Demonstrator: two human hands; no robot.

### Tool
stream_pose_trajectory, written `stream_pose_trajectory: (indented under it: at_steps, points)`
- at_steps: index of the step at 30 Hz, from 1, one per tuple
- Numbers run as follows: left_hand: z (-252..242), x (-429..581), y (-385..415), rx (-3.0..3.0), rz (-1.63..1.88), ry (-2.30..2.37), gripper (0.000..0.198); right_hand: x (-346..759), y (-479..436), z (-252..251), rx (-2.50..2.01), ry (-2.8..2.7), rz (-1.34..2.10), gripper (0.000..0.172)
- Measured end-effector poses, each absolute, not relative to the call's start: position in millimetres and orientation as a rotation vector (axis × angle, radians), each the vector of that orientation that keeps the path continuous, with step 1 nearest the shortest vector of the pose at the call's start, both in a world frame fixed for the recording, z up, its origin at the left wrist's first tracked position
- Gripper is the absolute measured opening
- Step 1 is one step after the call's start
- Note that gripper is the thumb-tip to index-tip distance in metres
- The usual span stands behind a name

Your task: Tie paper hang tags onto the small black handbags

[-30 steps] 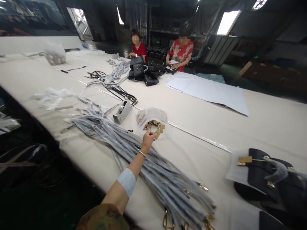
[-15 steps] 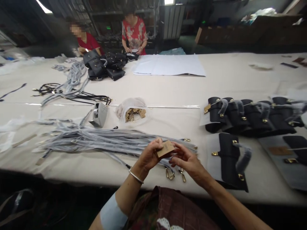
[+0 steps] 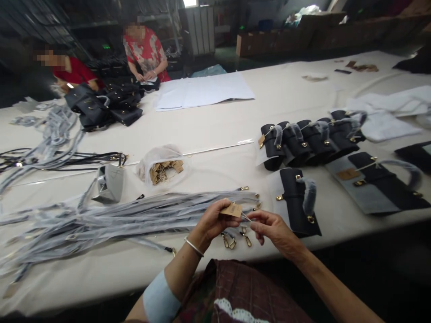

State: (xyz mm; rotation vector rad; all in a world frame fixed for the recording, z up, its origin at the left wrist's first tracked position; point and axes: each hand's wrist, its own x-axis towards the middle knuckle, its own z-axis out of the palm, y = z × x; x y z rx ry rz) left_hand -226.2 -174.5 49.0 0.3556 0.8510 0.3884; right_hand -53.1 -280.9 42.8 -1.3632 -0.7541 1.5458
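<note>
A brown card hang tag (image 3: 232, 210) is pinched in my left hand (image 3: 213, 220), between thumb and fingers. From the tag's right end a thin pale string (image 3: 246, 217) runs to my right hand (image 3: 274, 231), whose thumb and forefinger are closed on it. Just right of my hands a black handbag (image 3: 292, 197) with gold fittings lies on pale wrapping, its handle (image 3: 309, 197) covered in clear film. Below and behind my left hand are film-wrapped straps (image 3: 141, 220) with gold clasps (image 3: 247, 240) at their ends. Past them sits a white plastic bag (image 3: 158, 157) of similar tags (image 3: 164, 170).
Several black handbags (image 3: 305, 141) stand in a row at the right, with a tagged one (image 3: 377, 181) nearer. A grey holder (image 3: 109, 183) stands behind the straps. Across the table (image 3: 208, 130), two people in red (image 3: 146, 54) work beside piled black bags (image 3: 97, 105) and a white sheet (image 3: 205, 92).
My view has swung to the right. My right hand has moved away from the tag and now draws its string out to the right, while my left hand keeps the tag.
</note>
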Motion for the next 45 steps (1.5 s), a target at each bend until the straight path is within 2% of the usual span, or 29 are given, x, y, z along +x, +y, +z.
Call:
stream_pose_trajectory:
  at_steps: [5, 8, 18, 23, 29, 35, 40, 45]
  points:
    - [37.7, -202.8, -180.3, 0.247, 0.191, 0.801, 0.027, -47.3, -298.2, 36.5, -1.193, -0.451, 1.577, 0.036]
    - [31.7, -192.5, -186.3, 0.178, 0.137, 0.745, 0.031, -48.3, -305.3, 33.6, -1.022, -0.255, 1.594, 0.036]
    - [30.1, -181.9, -207.4, 0.494, 0.298, 0.762, 0.01, -32.9, -322.8, 26.3, -1.108, -0.264, 1.606, 0.037]
    - [30.8, -176.3, -213.4, 0.498, 0.325, 0.747, 0.012, -27.3, -329.2, 33.1, -1.151, -0.304, 1.647, 0.041]
    - [44.3, -175.3, -207.3, 0.394, 0.292, 0.846, 0.025, -19.5, -341.3, 31.3, -1.254, -0.407, 1.73, 0.043]
    - [42.9, -176.8, -209.4, 0.375, 0.272, 0.855, 0.024, -16.6, -343.5, 27.2, -1.315, -0.418, 1.631, 0.043]
    - [42.0, -176.9, -213.3, 0.42, 0.299, 0.828, 0.016, -18.2, -337.2, 28.1, -1.358, -0.463, 1.57, 0.042]
    - [45.9, -177.8, -215.7, 0.461, 0.267, 0.807, 0.017, -22.4, -331.1, 32.5, -1.289, -0.428, 1.552, 0.035]
